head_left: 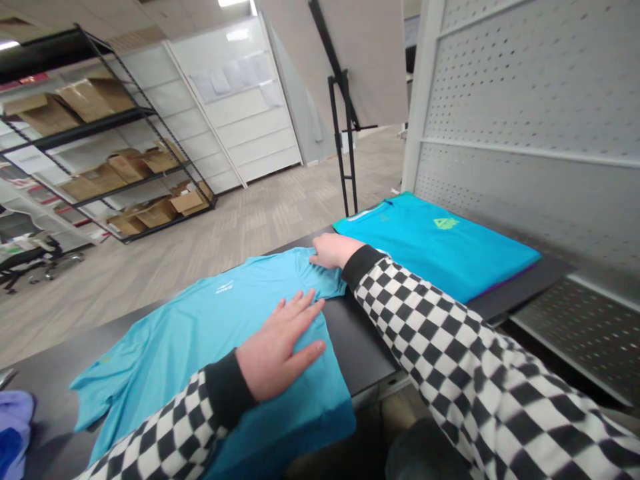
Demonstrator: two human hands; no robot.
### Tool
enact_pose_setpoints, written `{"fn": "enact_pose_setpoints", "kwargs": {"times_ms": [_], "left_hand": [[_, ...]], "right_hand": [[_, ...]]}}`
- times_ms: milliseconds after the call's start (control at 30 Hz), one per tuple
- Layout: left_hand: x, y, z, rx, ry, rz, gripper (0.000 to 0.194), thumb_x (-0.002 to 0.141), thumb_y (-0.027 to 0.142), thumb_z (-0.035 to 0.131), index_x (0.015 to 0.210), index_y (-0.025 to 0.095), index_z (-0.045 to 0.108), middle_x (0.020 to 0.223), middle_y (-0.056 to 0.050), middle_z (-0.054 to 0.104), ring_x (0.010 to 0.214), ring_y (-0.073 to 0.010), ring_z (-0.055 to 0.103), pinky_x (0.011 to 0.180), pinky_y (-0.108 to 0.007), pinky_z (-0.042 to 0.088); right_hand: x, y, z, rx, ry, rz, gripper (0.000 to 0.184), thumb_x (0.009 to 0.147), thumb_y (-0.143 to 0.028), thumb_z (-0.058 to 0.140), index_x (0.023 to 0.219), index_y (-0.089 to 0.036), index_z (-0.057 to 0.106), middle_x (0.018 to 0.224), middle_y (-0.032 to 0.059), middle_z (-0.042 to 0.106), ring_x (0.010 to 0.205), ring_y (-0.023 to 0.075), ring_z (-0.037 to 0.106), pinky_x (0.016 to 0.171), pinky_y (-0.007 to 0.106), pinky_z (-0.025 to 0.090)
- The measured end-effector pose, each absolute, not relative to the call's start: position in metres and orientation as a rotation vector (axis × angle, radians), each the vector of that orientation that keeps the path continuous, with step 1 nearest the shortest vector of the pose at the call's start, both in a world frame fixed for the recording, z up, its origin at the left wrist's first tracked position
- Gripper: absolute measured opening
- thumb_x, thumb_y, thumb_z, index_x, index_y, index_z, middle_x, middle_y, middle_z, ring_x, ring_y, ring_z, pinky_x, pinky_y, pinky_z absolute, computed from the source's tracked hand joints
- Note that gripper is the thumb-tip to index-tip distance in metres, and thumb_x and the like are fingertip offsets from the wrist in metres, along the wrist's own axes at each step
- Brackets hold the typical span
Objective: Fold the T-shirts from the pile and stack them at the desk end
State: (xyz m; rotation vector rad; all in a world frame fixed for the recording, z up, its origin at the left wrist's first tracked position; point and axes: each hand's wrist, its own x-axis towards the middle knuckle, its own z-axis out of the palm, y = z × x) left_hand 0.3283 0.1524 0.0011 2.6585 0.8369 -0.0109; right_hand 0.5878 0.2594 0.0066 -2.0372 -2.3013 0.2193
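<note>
A light blue T-shirt lies spread out on the black table. My left hand rests flat on the shirt, fingers stretched out, holding nothing. My right hand is farther away at the shirt's sleeve, its fingers curled and pinching the sleeve's edge. Both my arms are in black-and-white checked sleeves.
A folded turquoise shirt with a green logo lies on the table's right end, against a grey perforated panel. A black easel stand rises behind the table. Metal shelves with cardboard boxes stand at the left. Purple cloth sits at the left edge.
</note>
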Motion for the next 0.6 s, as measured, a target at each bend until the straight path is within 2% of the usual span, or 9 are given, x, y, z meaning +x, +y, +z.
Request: {"fn": "enact_pose_setpoints", "kwargs": {"times_ms": [133,200,333,400,467,533,600], "left_hand": [[0.236,0.203,0.001,2.597,1.245,0.203,0.077,0.113,0.070,0.043,0.171,0.023,0.057,0.185,-0.011,0.043,0.175,-0.0357,0.037,0.146,-0.061,0.022],[0.179,0.234,0.002,2.552,1.520,0.264,0.080,0.108,0.070,0.042,0.165,0.019,0.063,0.181,-0.013,0.050,0.171,-0.0362,0.044,0.145,-0.056,0.030],[0.071,0.274,-0.002,2.347,2.048,0.257,0.082,0.107,0.061,0.032,0.166,0.011,0.060,0.176,-0.017,0.056,0.168,-0.0356,0.049,0.143,-0.050,0.033],[0.035,0.277,-0.010,2.224,2.162,0.180,0.086,0.108,0.060,0.030,0.173,0.009,0.052,0.179,-0.019,0.052,0.170,-0.0367,0.045,0.142,-0.051,0.034],[0.015,0.273,-0.020,2.139,2.201,0.051,0.089,0.108,0.060,0.029,0.179,0.009,0.043,0.186,-0.018,0.039,0.175,-0.0384,0.035,0.143,-0.056,0.031],[0.007,0.269,-0.029,2.106,2.203,-0.066,0.091,0.109,0.063,0.027,0.183,0.012,0.035,0.191,-0.015,0.026,0.178,-0.0394,0.023,0.144,-0.062,0.025],[0.005,0.269,-0.035,2.123,2.189,-0.114,0.092,0.108,0.067,0.027,0.185,0.016,0.032,0.192,-0.013,0.020,0.179,-0.0405,0.018,0.143,-0.065,0.022]], "right_hand": [[0.585,0.259,0.008,-2.047,-2.233,0.171,0.045,0.112,-0.040,0.061,0.135,-0.007,0.081,0.138,0.0287,0.079,0.130,0.0414,0.076,0.107,0.045,0.060],[0.578,0.257,0.008,-1.991,-2.171,0.070,0.047,0.116,-0.043,0.054,0.137,-0.009,0.079,0.140,0.0286,0.077,0.134,0.0423,0.073,0.111,0.049,0.058],[0.552,0.249,-0.003,-1.730,-2.210,-0.011,0.049,0.119,-0.049,0.047,0.140,-0.014,0.074,0.148,0.0253,0.072,0.139,0.0398,0.069,0.119,0.053,0.054],[0.540,0.247,-0.015,-1.659,-2.330,0.107,0.052,0.119,-0.050,0.047,0.150,-0.015,0.070,0.164,0.0242,0.063,0.153,0.0410,0.060,0.127,0.059,0.048],[0.533,0.248,-0.026,-1.670,-2.414,0.240,0.060,0.118,-0.052,0.047,0.165,-0.016,0.060,0.181,0.0224,0.047,0.168,0.0445,0.042,0.135,0.067,0.037],[0.533,0.251,-0.035,-1.709,-2.441,0.315,0.069,0.117,-0.054,0.047,0.175,-0.017,0.049,0.188,0.0207,0.033,0.175,0.0467,0.029,0.138,0.073,0.026],[0.539,0.256,-0.039,-1.721,-2.450,0.333,0.077,0.116,-0.060,0.046,0.180,-0.019,0.043,0.190,0.0189,0.029,0.176,0.0457,0.024,0.140,0.073,0.022]]}}
